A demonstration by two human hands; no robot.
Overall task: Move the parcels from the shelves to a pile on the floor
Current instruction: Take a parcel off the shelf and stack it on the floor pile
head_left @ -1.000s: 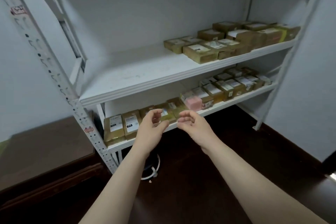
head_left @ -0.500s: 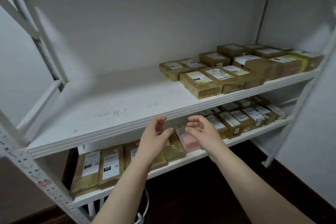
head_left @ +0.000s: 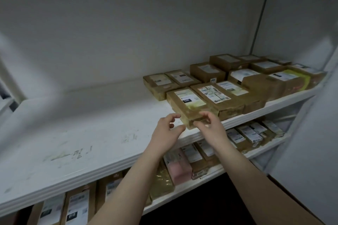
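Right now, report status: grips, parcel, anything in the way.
Left grip open, just short of front parcel. Right grip at its near end, hold unclear. Neighbour parcel close alongside.

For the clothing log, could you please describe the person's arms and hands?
The left forearm and right forearm are bare, with no sleeve in view. The left hand and right hand are ungloved; no ring, watch or wristband shows.
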